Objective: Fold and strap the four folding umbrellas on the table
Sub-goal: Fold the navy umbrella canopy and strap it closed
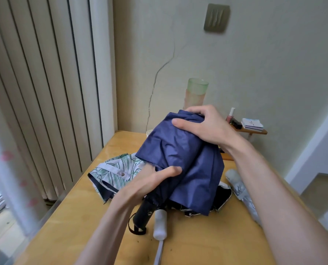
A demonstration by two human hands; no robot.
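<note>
Holding the navy umbrella [180, 150] off the table [79, 217] with both hands: left hand [149, 180] wrapped around the lower canopy near the black handle [143, 215], thumb pressing loose cloth against the shaft; right hand [203, 125] clamped over the far end, fingers curled across the bunched fabric, thumb lying flat on top. Canopy collapsed but not yet rolled, pleats hanging slack toward the near right. Strap not visible anywhere on it, possibly buried in the folds. Lying on the table beneath and around: a green leaf-print umbrella [117, 173] to the left, unfolded, with its snap tab showing; a black-lined umbrella [222, 196] with a white handle [160, 224] nearest the camera, also loose; a silver-grey umbrella [241, 190] at the right, appearing narrower, strapped state not readable. Judging the task as early, at the gathering step on the navy one. Risks from here: twisting before the pleats are aligned, trapping uneven folds and leaving too fat a bundle for the strap to reach; slackening the left grip, letting the cloth spring open; dragging the hanging hem across the umbrellas below and tangling ribs; sweeping the right elbow into the silver-grey one near the edge.
</note>
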